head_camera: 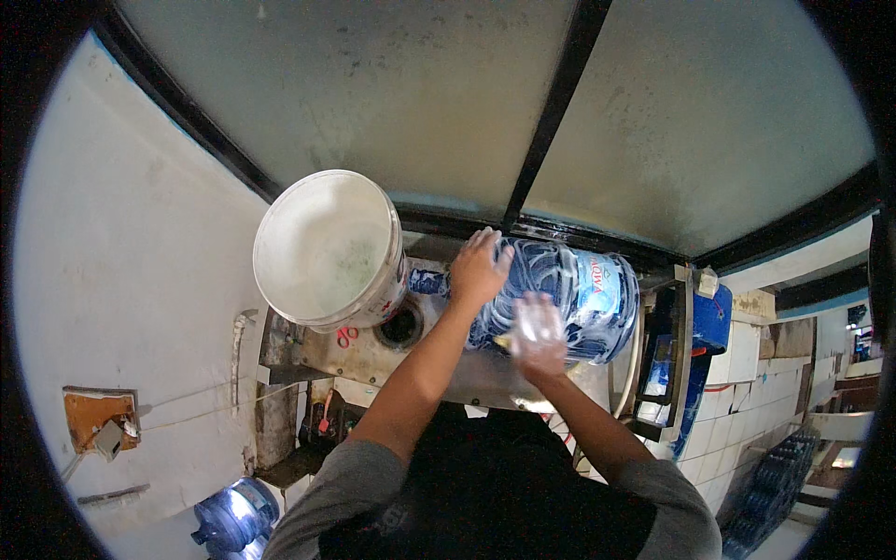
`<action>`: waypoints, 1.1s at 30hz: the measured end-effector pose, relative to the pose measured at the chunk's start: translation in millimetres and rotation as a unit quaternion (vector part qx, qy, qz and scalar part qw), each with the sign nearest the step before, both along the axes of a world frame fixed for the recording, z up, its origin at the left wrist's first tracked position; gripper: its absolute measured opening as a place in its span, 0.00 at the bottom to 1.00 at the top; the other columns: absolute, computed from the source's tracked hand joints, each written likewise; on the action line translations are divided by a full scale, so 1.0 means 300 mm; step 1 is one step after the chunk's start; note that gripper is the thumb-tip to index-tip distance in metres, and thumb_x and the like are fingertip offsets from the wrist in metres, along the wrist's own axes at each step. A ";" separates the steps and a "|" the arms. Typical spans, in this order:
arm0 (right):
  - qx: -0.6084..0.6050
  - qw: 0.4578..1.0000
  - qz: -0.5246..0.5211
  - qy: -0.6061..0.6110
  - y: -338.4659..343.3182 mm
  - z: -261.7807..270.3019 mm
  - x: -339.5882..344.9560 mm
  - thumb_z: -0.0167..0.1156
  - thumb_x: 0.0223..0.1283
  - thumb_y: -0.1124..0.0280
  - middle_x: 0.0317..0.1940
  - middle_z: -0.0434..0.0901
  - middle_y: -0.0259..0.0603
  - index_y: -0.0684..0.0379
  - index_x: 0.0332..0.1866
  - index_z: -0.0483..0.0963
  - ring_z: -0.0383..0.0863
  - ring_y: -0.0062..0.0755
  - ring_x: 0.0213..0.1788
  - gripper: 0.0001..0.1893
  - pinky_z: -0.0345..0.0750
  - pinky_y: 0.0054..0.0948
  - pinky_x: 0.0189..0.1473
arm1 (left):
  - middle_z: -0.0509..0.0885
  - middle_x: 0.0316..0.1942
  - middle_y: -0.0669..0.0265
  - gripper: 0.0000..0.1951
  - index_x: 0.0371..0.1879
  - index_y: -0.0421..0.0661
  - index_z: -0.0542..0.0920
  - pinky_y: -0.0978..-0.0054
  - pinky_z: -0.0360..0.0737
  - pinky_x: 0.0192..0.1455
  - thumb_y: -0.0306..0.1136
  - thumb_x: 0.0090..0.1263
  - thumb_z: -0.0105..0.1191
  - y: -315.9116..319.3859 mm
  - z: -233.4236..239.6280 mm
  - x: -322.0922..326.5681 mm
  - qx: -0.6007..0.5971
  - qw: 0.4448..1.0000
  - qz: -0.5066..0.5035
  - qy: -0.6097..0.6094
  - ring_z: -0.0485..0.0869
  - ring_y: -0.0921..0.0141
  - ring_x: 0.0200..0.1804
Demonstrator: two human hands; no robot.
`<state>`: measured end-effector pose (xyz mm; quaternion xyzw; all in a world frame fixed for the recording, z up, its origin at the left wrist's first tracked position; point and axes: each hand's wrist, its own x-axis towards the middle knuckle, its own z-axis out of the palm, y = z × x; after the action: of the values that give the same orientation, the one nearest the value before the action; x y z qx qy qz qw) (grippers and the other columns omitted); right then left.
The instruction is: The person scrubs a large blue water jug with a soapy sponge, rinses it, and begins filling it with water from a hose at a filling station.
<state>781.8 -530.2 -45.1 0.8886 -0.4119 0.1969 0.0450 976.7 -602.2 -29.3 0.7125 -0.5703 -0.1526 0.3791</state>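
Note:
A large blue plastic water jug (pixel 532 273), streaked with white suds, lies on its side on a metal counter (pixel 483 381), its neck pointing left. My left hand (pixel 481 266) rests on the jug's shoulder near the neck, fingers spread and soapy. Against the near side of the jug is my right hand (pixel 539 336), coated in foam and slightly blurred. A bit of something yellow shows beside its fingers; whether the hand grips it cannot be told. Left of the jug stands a white plastic bucket (pixel 329 245) with cloudy liquid inside.
Red-handled scissors (pixel 344 337) lie below the bucket, beside a round dark drain opening (pixel 400 327). A framed frosted glass panel (pixel 434 105) rises behind the counter. A metal frame (pixel 682 350) and a hose (pixel 633 357) are at the right. Another blue jug (pixel 238 514) is at the lower left.

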 end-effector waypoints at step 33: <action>0.079 0.959 -0.271 -0.031 -0.300 0.077 -0.370 0.48 0.74 0.49 0.70 0.71 0.62 0.58 0.73 0.70 0.66 0.58 0.75 0.30 0.66 0.52 0.74 | 0.76 0.69 0.47 0.30 0.70 0.39 0.72 0.59 0.70 0.73 0.43 0.74 0.57 0.065 -0.002 -0.015 0.071 0.997 0.017 0.015 0.74 0.49 0.71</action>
<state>670.7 -620.1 -22.0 0.7382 -0.6523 0.1715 0.0133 972.2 -582.6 -29.9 0.7449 -0.5399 -0.1973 0.3386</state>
